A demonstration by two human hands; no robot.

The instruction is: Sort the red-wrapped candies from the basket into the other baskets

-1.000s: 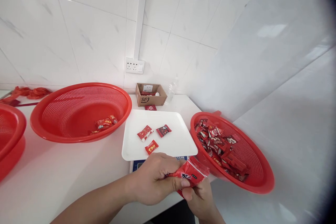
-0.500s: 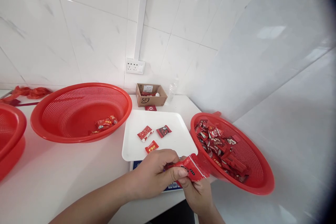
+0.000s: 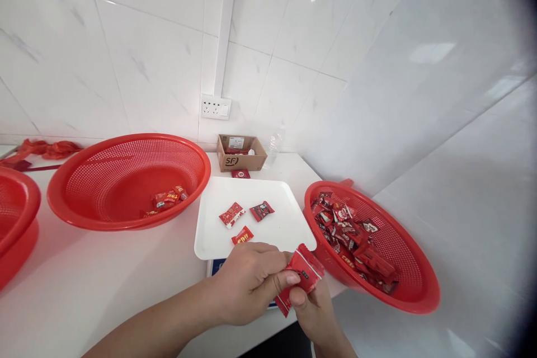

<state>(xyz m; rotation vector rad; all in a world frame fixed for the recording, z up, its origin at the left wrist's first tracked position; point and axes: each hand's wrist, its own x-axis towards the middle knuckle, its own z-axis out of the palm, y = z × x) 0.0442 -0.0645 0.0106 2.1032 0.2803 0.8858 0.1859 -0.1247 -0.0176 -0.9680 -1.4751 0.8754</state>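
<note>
Both my hands grip one red packet [image 3: 302, 276] just in front of the white scale tray [image 3: 268, 234]. My left hand [image 3: 247, 285] pinches its upper left edge with thumb and fingers closed. My right hand [image 3: 314, 307] holds it from below, fingers closed. Three small red candy packets [image 3: 245, 217] lie on the tray. To the right, a red mesh basket [image 3: 413, 296] holds several red and dark wrapped candies.
A large red mesh basket [image 3: 104, 218] with a few packets stands left of the tray, and another red basket [image 3: 17, 218] sits at the far left edge. A cardboard box [image 3: 241, 152] and a clear bottle [image 3: 273, 145] stand by the tiled wall.
The red packet has turned more upright and risen slightly in my hands. Both hands shifted a little toward the tray.
</note>
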